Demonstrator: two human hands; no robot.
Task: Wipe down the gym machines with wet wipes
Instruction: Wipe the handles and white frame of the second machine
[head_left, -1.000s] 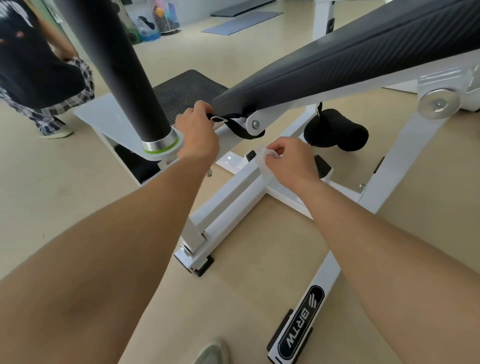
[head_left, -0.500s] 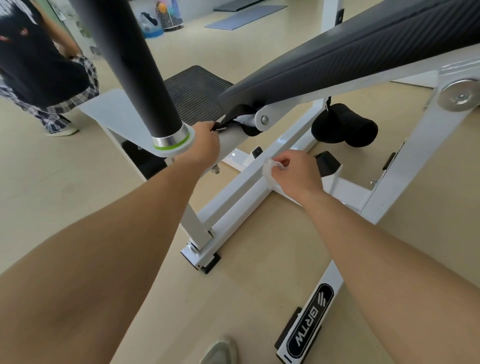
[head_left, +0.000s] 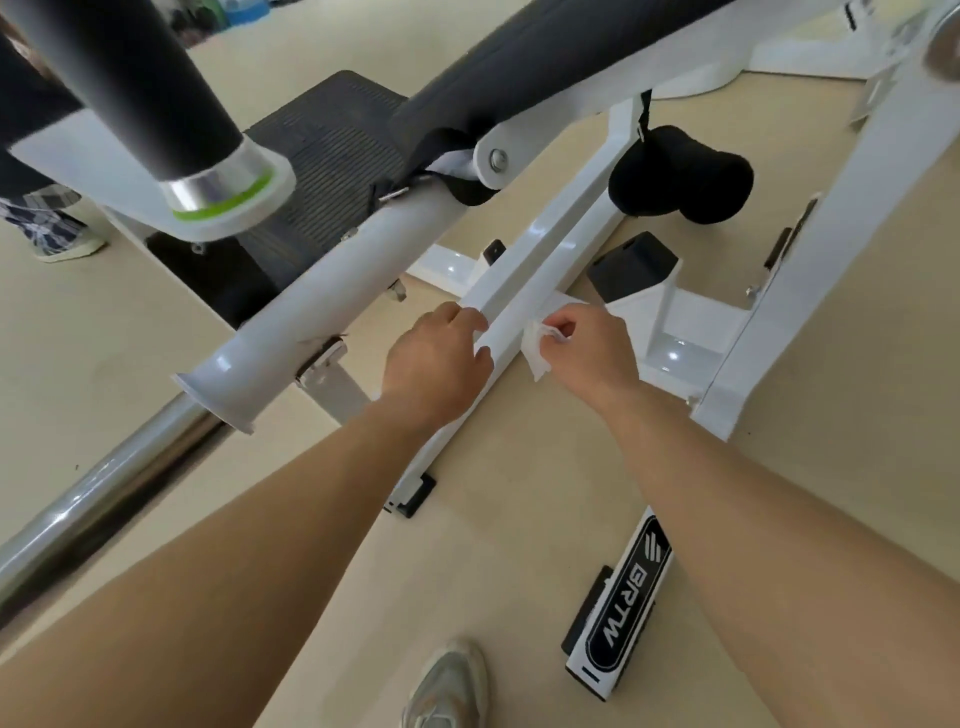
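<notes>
A white gym machine with a black padded bench (head_left: 530, 67) fills the view. Its low white square frame bar (head_left: 545, 260) runs diagonally along the floor. My right hand (head_left: 587, 353) pinches a crumpled white wet wipe (head_left: 537, 348) against the right side of that bar. On the bar's left side, my left hand (head_left: 436, 364) grips it with fingers curled over the top edge. A white round tube (head_left: 322, 306) with a chrome rod (head_left: 98, 504) crosses just left of my left hand.
A black post (head_left: 135, 83) with a silver and green collar stands upper left over a black ribbed footplate (head_left: 332, 140). Black foam rollers (head_left: 680, 176) hang behind the bar. A branded white foot (head_left: 623, 603) and my shoe (head_left: 447, 686) are near. A person's legs (head_left: 47, 218) stand far left.
My left hand left the strap under the bench pad and came down onto the frame bar. My right hand slid the wipe down the bar toward me, and the view tilted lower.
</notes>
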